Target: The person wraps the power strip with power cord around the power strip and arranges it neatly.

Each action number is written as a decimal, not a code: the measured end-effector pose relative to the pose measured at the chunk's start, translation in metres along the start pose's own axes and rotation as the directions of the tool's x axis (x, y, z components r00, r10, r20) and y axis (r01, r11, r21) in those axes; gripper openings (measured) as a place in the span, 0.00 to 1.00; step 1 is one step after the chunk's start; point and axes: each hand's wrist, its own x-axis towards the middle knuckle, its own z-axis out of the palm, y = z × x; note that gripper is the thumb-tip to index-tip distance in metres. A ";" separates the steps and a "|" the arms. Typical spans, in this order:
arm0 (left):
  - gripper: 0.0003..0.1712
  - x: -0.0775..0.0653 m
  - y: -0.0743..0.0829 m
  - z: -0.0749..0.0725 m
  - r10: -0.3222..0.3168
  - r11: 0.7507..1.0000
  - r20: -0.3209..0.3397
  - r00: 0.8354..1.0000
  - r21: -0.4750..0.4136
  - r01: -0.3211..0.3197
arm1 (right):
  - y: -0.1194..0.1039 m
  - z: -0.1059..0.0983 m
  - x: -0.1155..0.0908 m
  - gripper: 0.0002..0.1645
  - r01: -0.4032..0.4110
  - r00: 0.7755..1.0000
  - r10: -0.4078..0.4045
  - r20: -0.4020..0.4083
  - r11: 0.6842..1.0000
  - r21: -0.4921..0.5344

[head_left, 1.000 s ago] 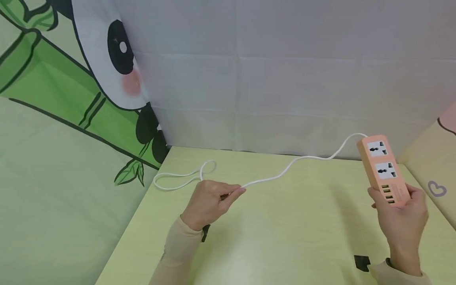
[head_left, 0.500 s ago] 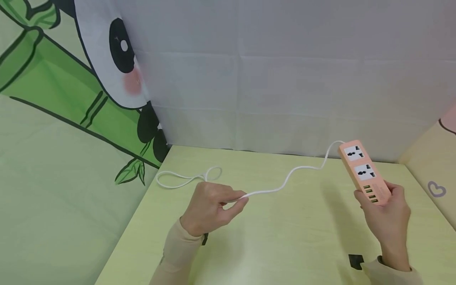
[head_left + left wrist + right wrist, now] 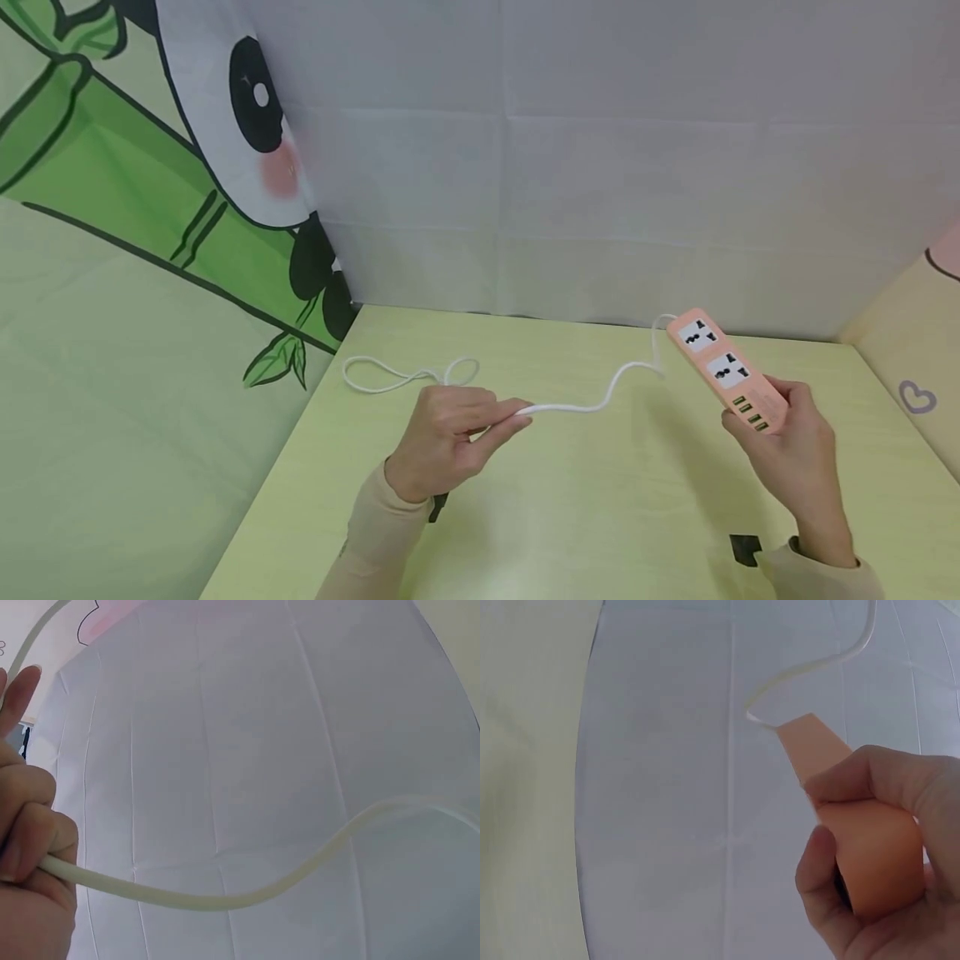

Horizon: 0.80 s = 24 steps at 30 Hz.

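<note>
A person's left hand (image 3: pixel 457 429) pinches a white cord (image 3: pixel 564 407) between thumb and fingers as the right hand (image 3: pixel 795 450) clamps the near end of an orange power strip (image 3: pixel 726 372), tilted above the right half of a pale bench (image 3: pixel 585 500), inside its far edge. Handling it well probably calls for a firm grip on the strip and a light pinch on the cord, with no sharp tug at the strip's far end. A loop (image 3: pixel 424 373) lies toward the bench's far left corner. With a backdrop (image 3: pixel 600 167) rising at the far edge, mid-bench seems the easier room.
</note>
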 end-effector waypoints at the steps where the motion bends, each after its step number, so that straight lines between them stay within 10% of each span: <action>1: 0.06 0.000 0.000 0.000 0.002 1.000 -0.011 1.000 -0.007 -0.002 | 0.000 0.000 0.001 0.39 0.015 1.000 -0.015 0.011 1.000 -0.008; 11: 0.07 0.004 -0.005 0.004 -0.010 0.995 -0.098 0.995 -0.101 0.000 | 0.003 0.001 0.006 0.37 0.183 0.979 -0.180 0.096 0.983 -0.022; 24: 0.07 0.007 -0.010 0.011 -0.009 0.987 -0.161 0.987 -0.163 -0.017 | 0.004 0.002 0.011 0.34 0.362 0.883 -0.370 0.289 0.928 0.083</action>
